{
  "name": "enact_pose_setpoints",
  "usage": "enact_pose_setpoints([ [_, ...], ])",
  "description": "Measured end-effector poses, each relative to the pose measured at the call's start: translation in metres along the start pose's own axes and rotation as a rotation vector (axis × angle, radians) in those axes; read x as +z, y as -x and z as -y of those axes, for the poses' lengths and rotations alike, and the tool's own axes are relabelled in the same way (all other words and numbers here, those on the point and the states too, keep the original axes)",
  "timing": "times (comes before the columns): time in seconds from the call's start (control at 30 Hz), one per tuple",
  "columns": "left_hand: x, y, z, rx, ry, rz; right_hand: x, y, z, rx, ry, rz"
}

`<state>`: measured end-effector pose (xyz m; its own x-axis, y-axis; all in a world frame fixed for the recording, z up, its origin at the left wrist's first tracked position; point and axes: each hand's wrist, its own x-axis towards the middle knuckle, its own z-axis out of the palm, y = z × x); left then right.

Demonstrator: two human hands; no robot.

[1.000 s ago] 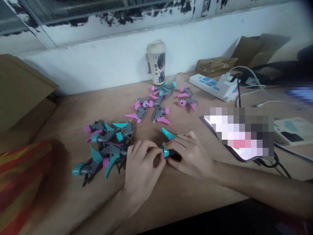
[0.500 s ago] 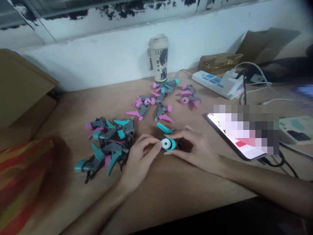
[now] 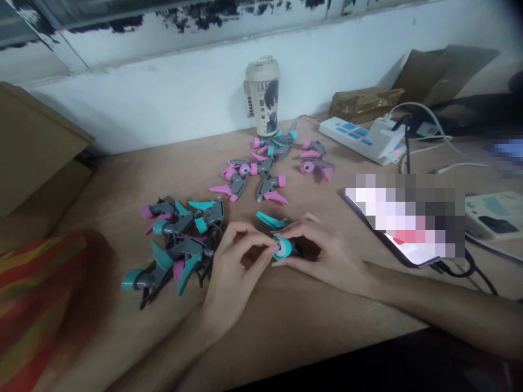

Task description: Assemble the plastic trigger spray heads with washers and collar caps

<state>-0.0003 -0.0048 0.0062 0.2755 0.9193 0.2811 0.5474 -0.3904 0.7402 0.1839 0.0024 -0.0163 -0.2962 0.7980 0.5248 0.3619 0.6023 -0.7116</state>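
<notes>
Thumb and fingers of my right hand (image 3: pixel 327 250) are closed round the teal collar of a trigger spray head (image 3: pixel 289 247), whose teal lever points up and left. The collar's opening faces left. A white round washer (image 3: pixel 279 250) sits in that opening. My left hand (image 3: pixel 241 267) has its thumb and fingertips pinched together at the washer, partly covering it. Left of that hand lies a pile of grey spray heads (image 3: pixel 180 234) with teal and pink levers and collars. Farther back is a second group of spray heads (image 3: pixel 261 169), mostly pink with some teal.
A coffee tumbler (image 3: pixel 265 98) stands by the wall. To the right are a white power strip (image 3: pixel 355 136) with cables, a lit phone (image 3: pixel 392 228) and a small brown package (image 3: pixel 363 103). Cardboard (image 3: pixel 36 152) and striped cloth (image 3: pixel 36 305) are at left.
The white washer has gone from just in front of the teal collar to inside its opening. My left fingertips have moved slightly right with it. The right hand keeps its hold.
</notes>
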Motion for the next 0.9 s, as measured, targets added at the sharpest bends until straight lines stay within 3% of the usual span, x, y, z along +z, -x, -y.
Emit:
enact_pose_setpoints([
  [0.33, -0.003, -0.004, -0.001, 0.015, -0.04, 0.047, -0.001, 0.001, 0.0, -0.063, 0.069, -0.003],
  [0.57, -0.004, -0.002, -0.004, -0.032, -0.047, 0.054, -0.002, 0.002, -0.001, -0.229, 0.121, 0.0],
  [0.9, -0.001, 0.002, -0.014, -0.013, -0.077, -0.03, -0.004, 0.0, 0.001, -0.219, 0.12, -0.07],
])
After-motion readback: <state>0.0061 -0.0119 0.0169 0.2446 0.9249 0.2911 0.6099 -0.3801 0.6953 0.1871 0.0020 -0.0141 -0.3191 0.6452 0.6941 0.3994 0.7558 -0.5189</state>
